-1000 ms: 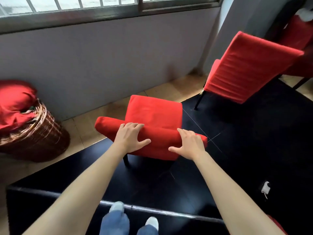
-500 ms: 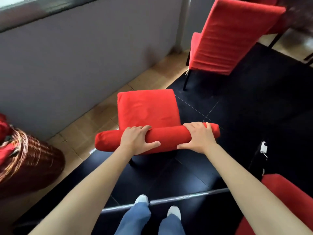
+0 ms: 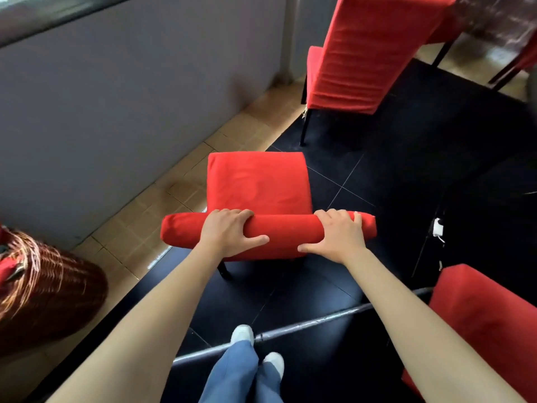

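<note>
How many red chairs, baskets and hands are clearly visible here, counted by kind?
Red chairs: 3 (held chair, far chair, near chair)
Baskets: 1 (wicker basket)
Hands: 2 (left hand, right hand)
Total: 6
Uncounted: red sliver at right edge, unclear.

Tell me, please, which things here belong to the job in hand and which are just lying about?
In hand: the red chair, the top of its back gripped by the left hand and the right hand.
Lying about: a second red chair at upper right, a third red chair at lower right, the wicker basket, a white plug.
</note>
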Available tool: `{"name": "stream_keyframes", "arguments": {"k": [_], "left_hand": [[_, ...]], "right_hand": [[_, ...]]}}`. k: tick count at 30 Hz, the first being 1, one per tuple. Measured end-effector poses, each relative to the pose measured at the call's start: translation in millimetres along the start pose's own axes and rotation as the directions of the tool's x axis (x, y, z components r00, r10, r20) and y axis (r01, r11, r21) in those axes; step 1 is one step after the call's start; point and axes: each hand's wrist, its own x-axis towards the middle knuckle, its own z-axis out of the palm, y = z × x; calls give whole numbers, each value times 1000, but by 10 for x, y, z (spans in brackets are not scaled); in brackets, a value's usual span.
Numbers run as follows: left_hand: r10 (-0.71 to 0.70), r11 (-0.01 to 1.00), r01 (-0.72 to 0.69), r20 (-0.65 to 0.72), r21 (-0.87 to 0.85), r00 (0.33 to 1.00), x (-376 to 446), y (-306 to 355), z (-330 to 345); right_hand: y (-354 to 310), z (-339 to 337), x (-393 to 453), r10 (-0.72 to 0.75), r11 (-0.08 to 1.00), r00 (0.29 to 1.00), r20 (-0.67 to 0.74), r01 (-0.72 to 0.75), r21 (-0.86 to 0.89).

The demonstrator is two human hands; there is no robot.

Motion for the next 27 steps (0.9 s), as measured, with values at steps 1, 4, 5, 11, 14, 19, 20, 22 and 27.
{"name": "stream_keyframes", "arguments": {"k": [1, 4, 5, 11, 14, 19, 20, 22, 27], "left_hand": [[1, 1000, -1, 3, 5, 1000, -23, -14, -1], [9, 1000, -9, 8, 4, 1000, -107, -61, -1], [24, 1000, -24, 10, 8, 1000, -136, -77, -2], [142, 989, -143, 20, 24, 990, -241, -178, -22], [216, 976, -217, 34, 16, 976, -282, -246, -26], [325, 945, -326, 37, 21, 945, -351, -369, -40], [343, 938, -344, 44, 26, 938, -364, -393, -47], [377, 925, -379, 52, 32, 925, -389, -431, -65], [319, 945, -320, 20, 69, 947, -493, -467, -82]], "right_hand": [[-31, 13, -59, 20, 1000, 1000, -1, -20, 7], [-147, 69, -267, 79, 996, 997, 0, -79, 29], [-191, 93, -344, 101, 994, 995, -1, -101, 35], [-460, 199, -712, 243, 968, 970, 0, -242, 64], [-611, 238, -872, 308, 948, 951, -6, -307, 79], [-890, 336, -1127, 410, 910, 912, -21, -407, 84], [-949, 349, -1164, 430, 900, 903, -18, -426, 88], [-1056, 377, -1227, 460, 884, 888, -7, -457, 100], [-1147, 405, -1308, 498, 862, 867, -4, -494, 117]]}}
